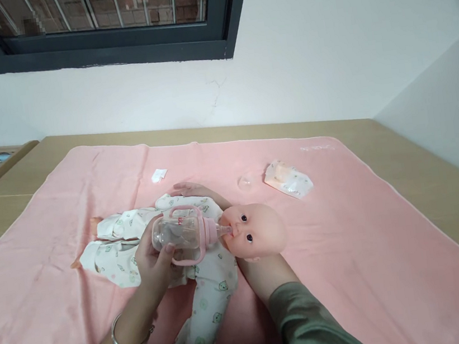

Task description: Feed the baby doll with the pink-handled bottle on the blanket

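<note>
The pink cloth (367, 221) stops before the far edge of the table (420, 175), with wide room right of one doll (223, 266). The left hand (153, 255) curls around one bottle (182, 234), its nipple (222, 230) at the doll's mouth; the right hand (189, 189) — loosely open — lies at the doll's far side. Beyond: one packet (288, 179), one clear cap (245, 182).

Left hand (155, 255) grips bottle (178, 234), teat (222, 230) at mouth (231, 232) of doll (216, 267). Right hand (189, 189) lies beyond doll, forearm (266, 275) under head (260, 229).
</note>
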Motion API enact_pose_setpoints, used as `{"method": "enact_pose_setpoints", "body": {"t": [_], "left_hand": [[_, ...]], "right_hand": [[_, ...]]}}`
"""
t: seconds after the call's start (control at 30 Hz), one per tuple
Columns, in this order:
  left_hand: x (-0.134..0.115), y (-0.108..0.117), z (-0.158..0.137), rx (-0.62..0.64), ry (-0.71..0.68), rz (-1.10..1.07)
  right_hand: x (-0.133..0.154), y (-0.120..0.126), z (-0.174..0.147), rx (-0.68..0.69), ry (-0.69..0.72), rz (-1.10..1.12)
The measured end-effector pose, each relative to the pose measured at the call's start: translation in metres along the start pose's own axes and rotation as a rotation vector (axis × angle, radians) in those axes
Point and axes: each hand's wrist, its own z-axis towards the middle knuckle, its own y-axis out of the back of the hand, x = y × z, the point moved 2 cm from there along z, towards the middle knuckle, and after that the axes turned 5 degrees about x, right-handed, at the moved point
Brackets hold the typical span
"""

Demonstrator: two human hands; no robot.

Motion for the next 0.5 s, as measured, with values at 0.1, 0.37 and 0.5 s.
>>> {"method": "enact_pose_setpoints", "body": {"t": [0.1,0.37,0.5], "left_hand": [[0.001,0.0,0.0,-0.014,-0.016,-0.008],[0.004,0.002,-0.001,-0.039,-0.01,-0.009],[0.003,0.002,-0.001,-0.032,-0.002,-0.026]], "right_hand": [[-0.001,-0.002,0.005,0.279,-0.052,-0.125],[-0.001,-0.001,-0.005,0.3,-0.025,-0.153],[-0.004,-0.002,-0.008,0.28,-0.057,-0.121]]}}
